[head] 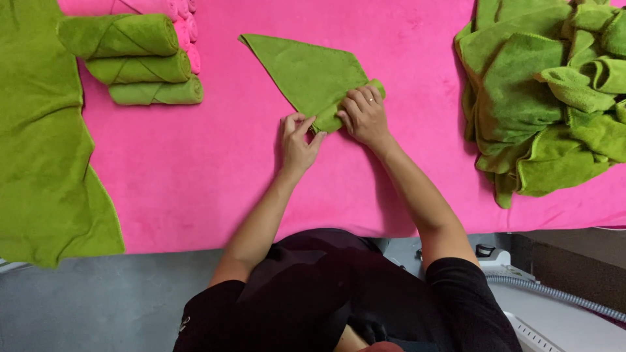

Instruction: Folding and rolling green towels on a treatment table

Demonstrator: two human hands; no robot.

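Both hands (329, 127) on green towel (306, 75) — (half-rolled)

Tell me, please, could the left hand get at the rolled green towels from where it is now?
Probably yes. The left hand pinches the folded towel, and only bare pink cover lies between it and the rolls. Nothing blocks the way, though it would have to let go first.

On the bench (195, 189), my folded towel (306, 75) lies at centre top, rolled towels (140, 62) at upper left, a loose towel heap (548, 98) at upper right.
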